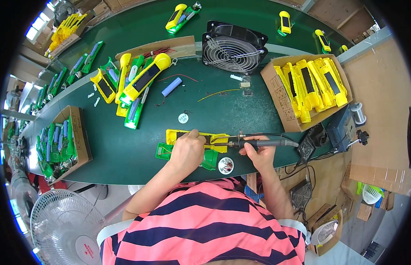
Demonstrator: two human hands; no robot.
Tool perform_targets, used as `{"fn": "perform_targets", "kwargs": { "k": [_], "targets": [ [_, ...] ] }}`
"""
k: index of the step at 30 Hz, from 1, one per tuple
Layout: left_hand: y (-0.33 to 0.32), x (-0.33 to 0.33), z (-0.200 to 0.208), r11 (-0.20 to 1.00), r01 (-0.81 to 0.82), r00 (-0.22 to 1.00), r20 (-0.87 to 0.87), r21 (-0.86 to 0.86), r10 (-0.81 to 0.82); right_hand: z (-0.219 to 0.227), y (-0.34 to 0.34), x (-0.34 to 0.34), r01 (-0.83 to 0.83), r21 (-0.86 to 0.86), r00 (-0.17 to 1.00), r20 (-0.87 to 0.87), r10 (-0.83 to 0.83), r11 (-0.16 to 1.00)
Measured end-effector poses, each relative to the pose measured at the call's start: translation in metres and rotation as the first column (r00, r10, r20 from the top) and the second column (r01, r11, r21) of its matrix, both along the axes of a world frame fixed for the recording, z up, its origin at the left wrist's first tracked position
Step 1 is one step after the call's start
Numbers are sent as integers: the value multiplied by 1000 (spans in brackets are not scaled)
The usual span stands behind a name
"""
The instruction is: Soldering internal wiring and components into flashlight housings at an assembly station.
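My right hand (260, 156) grips a soldering iron (267, 143) with a dark handle, its metal tip pointing left over a yellow plastic housing (219, 147). A thin wire-feed tube runs alongside the iron. My left hand (188, 149) is closed in a pinch over the same housing; what sits between its fingertips is hidden. Under and in front of that hand lies a green housing half (210, 160), partly covered by it. A round silver reflector cup (226, 165) rests beside the green part, near the table's front edge.
Yellow-green lamp bodies (146, 79) pile up at back left, near a blue cylindrical battery (172, 86). A box of yellow housings (282, 104) stands at right, a box of green parts (84, 141) at left. A black fan (234, 48) stands behind; solder spool (358, 114) far right.
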State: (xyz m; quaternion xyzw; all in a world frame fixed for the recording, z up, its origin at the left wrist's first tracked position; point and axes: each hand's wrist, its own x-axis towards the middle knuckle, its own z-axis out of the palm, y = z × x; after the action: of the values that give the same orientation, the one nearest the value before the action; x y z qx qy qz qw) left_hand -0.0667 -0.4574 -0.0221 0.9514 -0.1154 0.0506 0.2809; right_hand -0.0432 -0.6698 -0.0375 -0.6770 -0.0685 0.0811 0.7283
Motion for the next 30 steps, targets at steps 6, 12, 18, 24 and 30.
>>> {"fn": "perform_targets", "kwargs": {
  "k": [6, 12, 18, 24, 30],
  "targets": [
    [1, 0, -2, 1000, -7, 1000, 6, -27, 7, -11, 3, -3, -2, -41, 999, 43, 4, 999],
    [2, 0, -1, 999, -10, 1000, 5, -39, 10, -13, 4, -6, 7, 1, 999, 40, -7, 1000],
    [2, 1, 0, 999, -11, 1000, -6, -52, 10, -5, 2, -11, 26, 44, 999, 27, -28, 999],
    [3, -1, -4, 999, -31, 999, -20, -14, 31, 1, 1, -27, -10, 156, 982, 188, -20, 988],
    [1, -1, -4, 1000, -26, 999, -22, 8, 26, -1, 29, -31, -173, -375, 925, 256, 281, 911]
  ]
}}
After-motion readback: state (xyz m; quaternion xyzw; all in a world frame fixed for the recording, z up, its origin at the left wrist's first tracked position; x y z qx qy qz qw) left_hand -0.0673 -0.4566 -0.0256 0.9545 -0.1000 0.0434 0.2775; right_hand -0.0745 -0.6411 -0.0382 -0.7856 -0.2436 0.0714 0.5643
